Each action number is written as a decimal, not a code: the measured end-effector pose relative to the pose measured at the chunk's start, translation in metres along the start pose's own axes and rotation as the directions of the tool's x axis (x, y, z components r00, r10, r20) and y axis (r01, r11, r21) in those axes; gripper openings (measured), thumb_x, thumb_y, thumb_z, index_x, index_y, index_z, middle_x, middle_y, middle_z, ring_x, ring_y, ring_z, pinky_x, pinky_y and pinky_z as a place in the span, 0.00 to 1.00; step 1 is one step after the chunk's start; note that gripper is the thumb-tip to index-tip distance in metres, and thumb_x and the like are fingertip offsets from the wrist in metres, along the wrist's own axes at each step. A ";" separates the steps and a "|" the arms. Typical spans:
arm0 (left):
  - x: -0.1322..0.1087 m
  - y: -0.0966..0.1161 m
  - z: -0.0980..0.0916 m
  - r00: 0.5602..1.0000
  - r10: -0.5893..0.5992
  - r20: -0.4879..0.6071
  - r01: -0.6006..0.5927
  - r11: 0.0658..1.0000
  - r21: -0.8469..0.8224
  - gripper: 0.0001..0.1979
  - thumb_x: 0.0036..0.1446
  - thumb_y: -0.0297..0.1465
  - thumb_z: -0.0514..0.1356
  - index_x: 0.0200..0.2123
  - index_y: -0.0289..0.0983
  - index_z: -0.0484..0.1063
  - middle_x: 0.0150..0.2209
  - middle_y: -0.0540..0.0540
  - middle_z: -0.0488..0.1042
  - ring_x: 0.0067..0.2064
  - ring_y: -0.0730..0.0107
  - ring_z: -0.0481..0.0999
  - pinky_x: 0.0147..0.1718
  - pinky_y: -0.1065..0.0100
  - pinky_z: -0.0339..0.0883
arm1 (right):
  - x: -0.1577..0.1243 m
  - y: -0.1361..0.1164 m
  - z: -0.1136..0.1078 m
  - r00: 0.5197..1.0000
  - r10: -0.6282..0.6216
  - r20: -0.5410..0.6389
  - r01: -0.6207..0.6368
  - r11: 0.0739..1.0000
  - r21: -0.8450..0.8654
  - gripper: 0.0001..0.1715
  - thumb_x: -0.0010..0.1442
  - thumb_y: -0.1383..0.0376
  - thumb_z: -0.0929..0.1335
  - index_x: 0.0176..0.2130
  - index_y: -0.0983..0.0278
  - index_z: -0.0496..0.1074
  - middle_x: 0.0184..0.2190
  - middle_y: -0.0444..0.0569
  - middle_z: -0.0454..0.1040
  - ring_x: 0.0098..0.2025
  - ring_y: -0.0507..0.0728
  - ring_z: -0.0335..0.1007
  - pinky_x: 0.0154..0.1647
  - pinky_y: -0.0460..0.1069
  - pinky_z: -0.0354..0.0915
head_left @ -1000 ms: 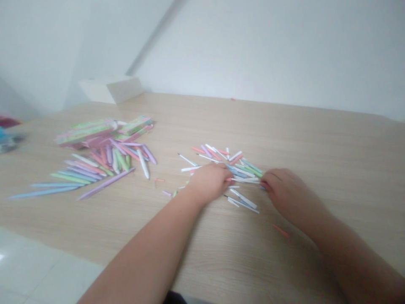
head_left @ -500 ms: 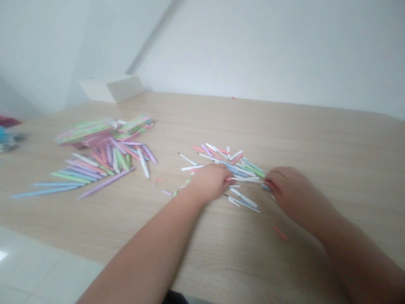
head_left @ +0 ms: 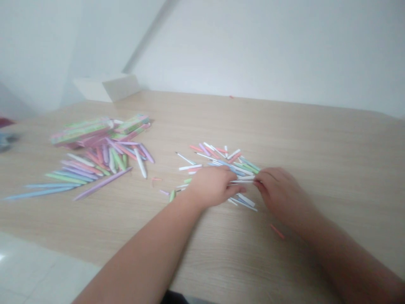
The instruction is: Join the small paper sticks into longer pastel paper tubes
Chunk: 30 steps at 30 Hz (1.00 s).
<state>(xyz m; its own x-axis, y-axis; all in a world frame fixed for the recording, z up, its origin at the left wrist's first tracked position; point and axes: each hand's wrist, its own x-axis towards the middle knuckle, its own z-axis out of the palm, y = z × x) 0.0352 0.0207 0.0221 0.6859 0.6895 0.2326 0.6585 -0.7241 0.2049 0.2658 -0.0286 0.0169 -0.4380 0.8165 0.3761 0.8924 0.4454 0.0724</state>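
My left hand (head_left: 210,186) lies curled over the near edge of a loose pile of short, thin paper sticks (head_left: 221,160) in white, blue, green, pink and lilac. Its fingers reach toward a white stick (head_left: 243,181). My right hand (head_left: 281,190) pinches that stick's right end between its fingertips. Whether my left hand grips anything is hidden under its fingers. Further left lies a larger spread of long pastel paper sticks (head_left: 95,169), next to stacked bundles of pink and green paper strips (head_left: 82,131).
Everything rests on a light wood-grain table (head_left: 284,126). A thin red stick (head_left: 277,231) lies near my right hand. A white box (head_left: 106,88) stands at the back left against a white wall. Pale floor tiles (head_left: 41,270) show below the table's near left edge.
My right hand has moved left and now meets the white stick's end. My left hand's fingers have stretched further right over the pile. The whole view has shifted slightly left.
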 end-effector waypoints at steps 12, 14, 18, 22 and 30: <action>-0.005 0.000 -0.012 0.999 -0.050 0.000 0.050 0.992 -0.112 0.34 0.72 0.46 0.34 0.38 0.38 0.77 0.36 0.42 0.79 0.40 0.58 0.78 0.40 0.61 0.68 | -0.006 -0.005 -0.006 0.996 0.078 0.043 -0.084 0.985 0.154 0.13 0.71 0.64 0.62 0.36 0.62 0.72 0.32 0.51 0.77 0.36 0.61 0.71 0.41 0.55 0.64; -0.006 -0.002 -0.012 0.997 -0.075 0.005 0.074 0.980 -0.184 0.35 0.72 0.47 0.34 0.36 0.38 0.77 0.36 0.42 0.79 0.39 0.60 0.78 0.40 0.62 0.68 | -0.006 -0.009 -0.005 0.985 0.167 0.053 -0.175 0.939 0.296 0.12 0.71 0.63 0.62 0.38 0.61 0.73 0.32 0.49 0.77 0.34 0.59 0.71 0.37 0.53 0.64; -0.008 -0.002 -0.014 0.994 -0.107 -0.014 0.092 0.908 -0.408 0.34 0.73 0.47 0.34 0.33 0.38 0.74 0.36 0.45 0.78 0.39 0.66 0.76 0.41 0.66 0.66 | -0.006 -0.021 -0.002 0.934 0.351 0.065 -0.302 0.683 0.665 0.08 0.69 0.59 0.66 0.42 0.59 0.74 0.32 0.46 0.78 0.32 0.57 0.72 0.32 0.50 0.66; -0.008 0.006 -0.014 0.997 -0.074 0.004 0.063 0.813 -0.578 0.35 0.72 0.48 0.32 0.32 0.36 0.72 0.35 0.46 0.76 0.38 0.67 0.73 0.40 0.67 0.64 | -0.006 -0.035 0.004 0.894 0.440 0.078 -0.258 0.364 0.895 0.11 0.64 0.55 0.71 0.43 0.58 0.76 0.30 0.44 0.78 0.31 0.56 0.74 0.29 0.49 0.68; -0.007 0.019 0.001 0.991 0.027 0.134 0.095 0.563 -0.821 0.45 0.67 0.55 0.26 0.40 0.34 0.76 0.26 0.48 0.65 0.29 0.69 0.64 0.32 0.67 0.59 | -0.010 -0.039 -0.011 0.896 0.434 -0.096 -0.134 0.470 0.873 0.08 0.68 0.58 0.69 0.42 0.56 0.78 0.30 0.45 0.79 0.32 0.54 0.76 0.33 0.48 0.71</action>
<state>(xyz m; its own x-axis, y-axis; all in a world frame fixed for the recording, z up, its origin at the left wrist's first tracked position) 0.0428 0.0018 0.0235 0.7387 0.6652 0.1090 0.1818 -0.3524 0.9180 0.2364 -0.0578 0.0206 0.0051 0.8892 0.4574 0.3832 0.4208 -0.8222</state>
